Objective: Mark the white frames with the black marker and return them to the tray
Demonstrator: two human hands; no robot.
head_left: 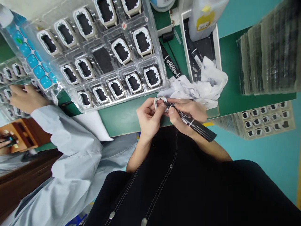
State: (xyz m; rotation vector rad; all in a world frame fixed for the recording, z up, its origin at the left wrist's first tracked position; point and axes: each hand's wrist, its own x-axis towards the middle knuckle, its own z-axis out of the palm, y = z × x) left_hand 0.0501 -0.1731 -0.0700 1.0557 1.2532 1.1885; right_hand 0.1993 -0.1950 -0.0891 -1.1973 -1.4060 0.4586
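Note:
My left hand (150, 121) pinches a small white watch-case-like frame (158, 101) by its edge, close to the front of the green table. In my right hand (185, 114) is a black marker (199, 127), its tip touching or very near the frame. Fingers of both hands cover part of the frame. Just beyond my hands lies a clear plastic tray (122, 99) holding similar frames in rows; one pocket (102, 59) in the middle row has no frame in it.
Crumpled white tissues (197, 89) lie beyond my right hand, beside another marker (170, 64). A white box (218, 50) holds a bottle (207, 18). Stacked trays (270, 62) stand at right. A co-worker's sleeve (70, 135) and hand (28, 99) are at left.

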